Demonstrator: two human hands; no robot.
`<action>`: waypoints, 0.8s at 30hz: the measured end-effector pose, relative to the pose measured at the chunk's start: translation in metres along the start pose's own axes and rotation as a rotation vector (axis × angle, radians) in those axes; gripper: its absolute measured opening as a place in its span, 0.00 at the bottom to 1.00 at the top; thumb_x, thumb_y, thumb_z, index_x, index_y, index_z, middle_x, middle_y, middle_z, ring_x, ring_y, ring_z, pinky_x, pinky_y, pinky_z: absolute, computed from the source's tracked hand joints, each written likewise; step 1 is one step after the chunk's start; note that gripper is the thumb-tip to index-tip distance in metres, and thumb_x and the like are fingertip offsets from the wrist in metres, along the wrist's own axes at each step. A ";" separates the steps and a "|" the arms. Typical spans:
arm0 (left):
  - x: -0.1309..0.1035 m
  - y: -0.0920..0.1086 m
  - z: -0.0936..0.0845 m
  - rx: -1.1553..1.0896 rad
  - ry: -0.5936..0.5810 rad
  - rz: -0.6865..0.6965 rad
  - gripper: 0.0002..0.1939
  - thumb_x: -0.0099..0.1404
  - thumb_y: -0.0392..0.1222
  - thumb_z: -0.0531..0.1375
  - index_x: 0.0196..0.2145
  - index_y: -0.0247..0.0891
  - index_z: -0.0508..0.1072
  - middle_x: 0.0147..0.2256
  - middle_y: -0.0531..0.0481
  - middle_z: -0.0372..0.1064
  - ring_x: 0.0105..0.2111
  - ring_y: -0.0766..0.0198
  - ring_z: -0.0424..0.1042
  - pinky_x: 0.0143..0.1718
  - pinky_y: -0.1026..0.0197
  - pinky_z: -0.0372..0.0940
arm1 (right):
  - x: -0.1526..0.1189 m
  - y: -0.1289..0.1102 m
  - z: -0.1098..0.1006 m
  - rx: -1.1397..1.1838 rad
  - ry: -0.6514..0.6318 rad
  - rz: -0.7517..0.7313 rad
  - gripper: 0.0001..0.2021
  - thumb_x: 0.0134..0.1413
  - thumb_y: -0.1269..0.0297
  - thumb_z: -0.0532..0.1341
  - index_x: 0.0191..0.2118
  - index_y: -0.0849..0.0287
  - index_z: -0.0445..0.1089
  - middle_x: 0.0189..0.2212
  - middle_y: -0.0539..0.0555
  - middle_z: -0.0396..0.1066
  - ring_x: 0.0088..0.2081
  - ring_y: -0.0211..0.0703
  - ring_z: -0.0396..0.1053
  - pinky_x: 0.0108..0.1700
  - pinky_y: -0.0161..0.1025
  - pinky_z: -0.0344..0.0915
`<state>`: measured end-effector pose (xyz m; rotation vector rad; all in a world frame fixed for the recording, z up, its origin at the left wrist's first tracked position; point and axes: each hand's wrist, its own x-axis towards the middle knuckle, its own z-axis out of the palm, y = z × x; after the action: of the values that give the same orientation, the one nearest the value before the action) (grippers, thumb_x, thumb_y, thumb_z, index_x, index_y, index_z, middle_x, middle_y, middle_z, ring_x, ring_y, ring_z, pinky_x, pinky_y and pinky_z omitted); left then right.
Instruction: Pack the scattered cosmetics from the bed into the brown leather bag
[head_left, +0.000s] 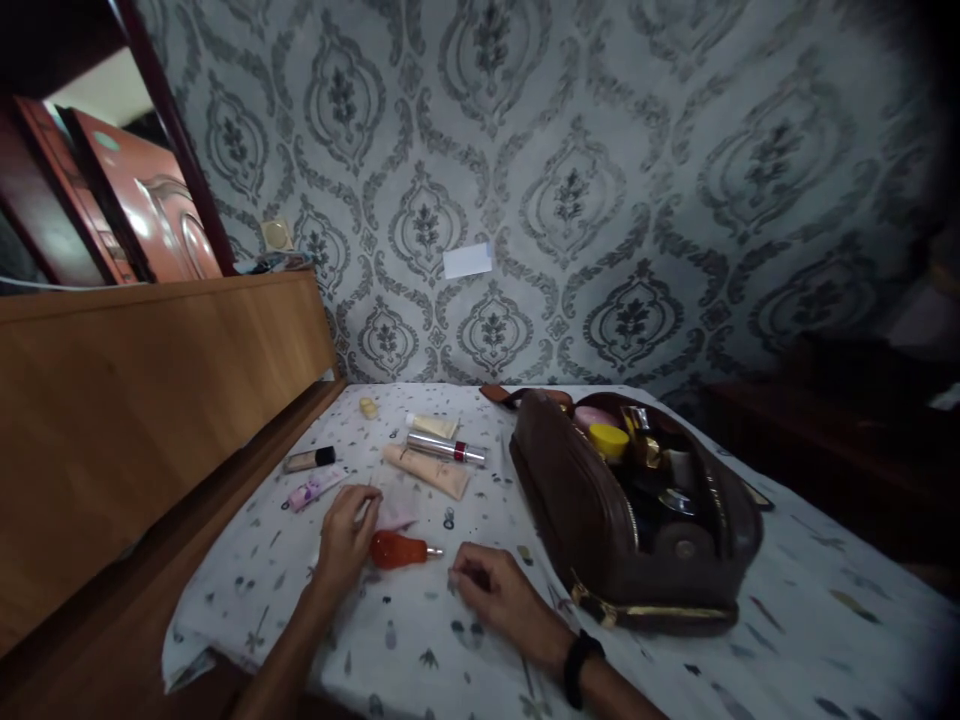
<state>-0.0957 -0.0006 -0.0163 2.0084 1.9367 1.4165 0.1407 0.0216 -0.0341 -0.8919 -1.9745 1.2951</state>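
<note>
My left hand (349,528) is closed with its fingertips together at the edge of a pale pink, see-through packet (396,508); what they hold, if anything, is too small to tell. An orange-red bulb-shaped bottle (399,550) lies just right of that hand, its narrow tip pointing right. Near the tip rests my right hand (487,585), fingers curled in, their inner side hidden. Behind the packet lie a peach tube (426,470), a silver tube with a red band (446,447) and a cream tube (433,426). A purple-and-white tube (316,487) and a black-capped bottle (309,460) lie on the left.
An open brown bag (637,510) holding a yellow-lidded jar (608,440) and other items stands right of my hands. Small yellowish pieces (367,407) lie at the back left of the patterned cloth (420,640). A wooden panel (172,370) borders the left; a patterned wall rises behind.
</note>
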 end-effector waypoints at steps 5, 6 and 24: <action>-0.038 0.011 -0.017 0.030 0.066 0.230 0.09 0.71 0.37 0.51 0.39 0.41 0.72 0.35 0.46 0.74 0.39 0.57 0.73 0.43 0.54 0.69 | -0.001 -0.003 0.004 0.068 -0.005 0.026 0.11 0.58 0.58 0.54 0.26 0.55 0.59 0.19 0.45 0.56 0.21 0.35 0.55 0.25 0.35 0.50; -0.048 0.014 -0.019 0.046 0.067 0.304 0.10 0.70 0.35 0.51 0.39 0.42 0.72 0.34 0.46 0.74 0.38 0.57 0.73 0.42 0.53 0.69 | -0.001 -0.003 0.004 0.072 0.002 0.026 0.12 0.58 0.57 0.55 0.26 0.55 0.59 0.19 0.45 0.57 0.21 0.35 0.55 0.25 0.35 0.50; -0.094 0.032 -0.012 0.046 0.118 0.605 0.09 0.69 0.27 0.51 0.42 0.34 0.68 0.27 0.48 0.69 0.29 0.62 0.66 0.30 0.60 0.64 | 0.001 0.001 0.005 0.011 -0.013 0.053 0.21 0.57 0.43 0.56 0.26 0.57 0.61 0.18 0.45 0.57 0.21 0.36 0.54 0.26 0.36 0.52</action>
<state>-0.0611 -0.0904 -0.0448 2.7394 1.4568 1.6239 0.1362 0.0204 -0.0362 -0.9388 -1.9642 1.3438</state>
